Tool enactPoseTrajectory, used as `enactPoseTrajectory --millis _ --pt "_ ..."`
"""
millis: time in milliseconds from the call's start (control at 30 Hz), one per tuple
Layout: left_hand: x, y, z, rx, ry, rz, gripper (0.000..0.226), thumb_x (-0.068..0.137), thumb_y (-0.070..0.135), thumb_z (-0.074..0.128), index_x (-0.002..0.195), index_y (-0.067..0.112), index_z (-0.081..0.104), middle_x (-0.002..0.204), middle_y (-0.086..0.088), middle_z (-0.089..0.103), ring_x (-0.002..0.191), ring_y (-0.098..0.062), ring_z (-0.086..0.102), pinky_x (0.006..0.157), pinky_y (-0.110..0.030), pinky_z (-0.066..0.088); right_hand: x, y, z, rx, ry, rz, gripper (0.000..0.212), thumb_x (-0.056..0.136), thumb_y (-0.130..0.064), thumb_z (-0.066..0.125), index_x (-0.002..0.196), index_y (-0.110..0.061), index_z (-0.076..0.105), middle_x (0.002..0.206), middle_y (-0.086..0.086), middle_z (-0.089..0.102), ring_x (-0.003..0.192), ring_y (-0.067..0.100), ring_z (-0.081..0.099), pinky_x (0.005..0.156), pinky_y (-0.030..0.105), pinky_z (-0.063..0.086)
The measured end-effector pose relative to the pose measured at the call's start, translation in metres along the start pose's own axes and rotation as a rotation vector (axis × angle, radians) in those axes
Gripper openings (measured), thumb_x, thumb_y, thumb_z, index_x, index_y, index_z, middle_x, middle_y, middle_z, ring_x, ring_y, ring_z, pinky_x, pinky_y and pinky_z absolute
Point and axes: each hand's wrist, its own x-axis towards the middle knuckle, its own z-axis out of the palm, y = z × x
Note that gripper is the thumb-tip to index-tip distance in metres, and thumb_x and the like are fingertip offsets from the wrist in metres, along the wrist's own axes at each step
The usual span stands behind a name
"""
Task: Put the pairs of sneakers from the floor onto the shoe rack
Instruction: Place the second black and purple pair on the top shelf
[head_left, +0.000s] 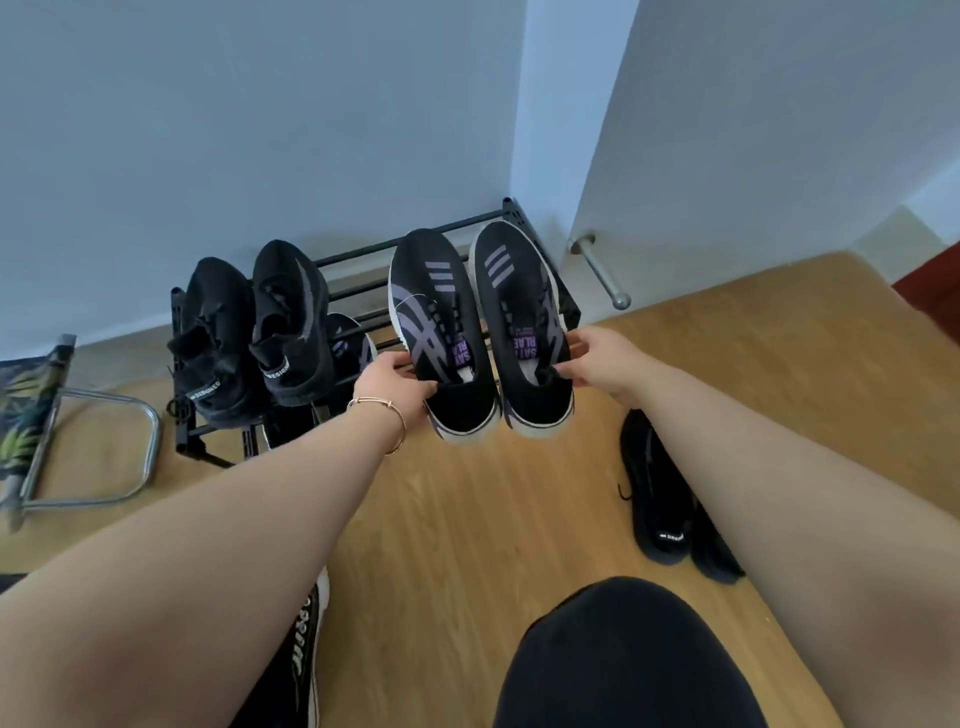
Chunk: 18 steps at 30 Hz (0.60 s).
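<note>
Nearest, dark sneakers on the floor (657, 499) at right. Further out, left hand (392, 384) pinching the left purple-striped sneaker (441, 332), right hand (602, 364) pinching its mate (519, 322) (both by the collar), above the shoe rack (363, 265). Beyond, black pair (254, 327) on the rack's top.

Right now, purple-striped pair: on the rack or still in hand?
In hand. Left hand and right hand each pinch one purple-striped sneaker above the shoe rack.
</note>
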Motion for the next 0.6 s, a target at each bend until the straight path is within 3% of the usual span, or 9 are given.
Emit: enactPoseTrajectory --millis 100,167,267,367,500,600 --pt "0.027 0.016 -0.012 -0.055 -0.03 -0.022 0.04 0.08 -0.001 0.071 0.116 0.014 0.065 0.099 -0.003 0.075 0.088 -0.027 0.074 0.078 -0.045 0.063 0.024 -0.017 0.005 0.01 0.056 -0.002 0.024 0.089 -0.002 0.066 0.111 -0.012 0.069 0.099 0.012 0.072 0.103 0.043 0.066 0.088 0.057 0.057" --pt "0.044 0.024 -0.019 -0.049 -0.026 -0.011 0.042 0.08 -0.001 0.07 0.12 0.014 0.066 0.1 -0.004 0.075 0.089 -0.028 0.073 0.08 -0.044 0.062 0.042 -0.025 0.011 0.011 0.094 -0.002 0.021 0.089 -0.006 0.066 0.106 -0.015 0.073 0.098 0.011 0.075 0.097 0.044 0.068 0.086 0.059 0.057" --pt "0.069 0.028 -0.026 -0.061 -0.009 -0.006 0.039 0.08 0.003 0.071 0.115 0.02 0.07 0.101 -0.003 0.075 0.089 -0.027 0.073 0.083 -0.038 0.061 0.068 -0.037 0.019 0.013 0.172 -0.009 0.016 0.089 -0.011 0.066 0.1 -0.016 0.076 0.095 0.002 0.074 0.095 0.024 0.067 0.094 0.048 0.054" --pt "0.089 0.029 -0.033 -0.071 0.022 -0.028 0.03 0.081 0.007 0.071 0.107 0.022 0.073 0.096 -0.003 0.076 0.083 -0.029 0.075 0.081 -0.045 0.062 0.089 -0.049 0.027 0.036 0.222 0.006 0.026 0.088 -0.015 0.069 0.113 -0.013 0.073 0.108 0.005 0.073 0.101 0.023 0.066 0.095 0.043 0.054" --pt "0.115 0.025 -0.041 -0.035 0.086 -0.008 0.035 0.069 0.022 0.073 0.104 0.023 0.077 0.089 0.0 0.079 0.08 -0.026 0.075 0.083 -0.043 0.062 0.113 -0.059 0.038 0.049 0.253 0.018 0.036 0.085 -0.024 0.074 0.119 -0.011 0.071 0.113 0.008 0.073 0.105 0.026 0.066 0.091 0.039 0.055" --pt "0.122 0.021 -0.042 -0.015 0.118 -0.011 0.03 0.075 0.022 0.074 0.104 0.021 0.077 0.088 -0.001 0.078 0.081 -0.026 0.075 0.084 -0.042 0.061 0.124 -0.064 0.046 0.025 0.284 0.007 0.039 0.086 -0.029 0.073 0.121 -0.012 0.071 0.117 0.006 0.072 0.11 0.026 0.065 0.088 0.035 0.052"
